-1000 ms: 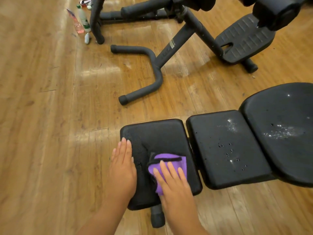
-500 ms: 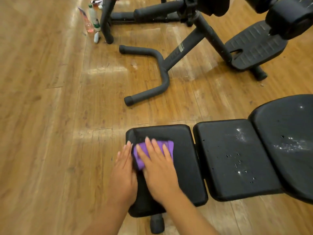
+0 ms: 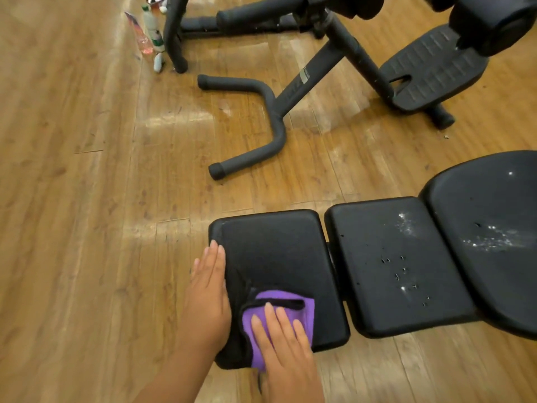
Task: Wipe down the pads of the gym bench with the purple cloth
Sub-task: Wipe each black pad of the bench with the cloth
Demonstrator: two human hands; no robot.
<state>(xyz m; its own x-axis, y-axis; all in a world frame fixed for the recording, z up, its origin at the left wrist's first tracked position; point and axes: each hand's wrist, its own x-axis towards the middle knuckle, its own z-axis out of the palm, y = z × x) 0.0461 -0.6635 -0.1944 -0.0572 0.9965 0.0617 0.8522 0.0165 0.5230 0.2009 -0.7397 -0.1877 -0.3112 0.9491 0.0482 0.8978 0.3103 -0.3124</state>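
Wiping the first pad of the gym bench, at its near left corner. Right hand flat, fingers straight, pressing the purple cloth on the pad. Left hand also flat and holding nothing, resting along the pad's left edge. Next, probably sliding the cloth right to the middle pad and the back pad, both with white specks not yet wiped. Compared with half a second before: cloth pulled from the far left part toward the near edge.
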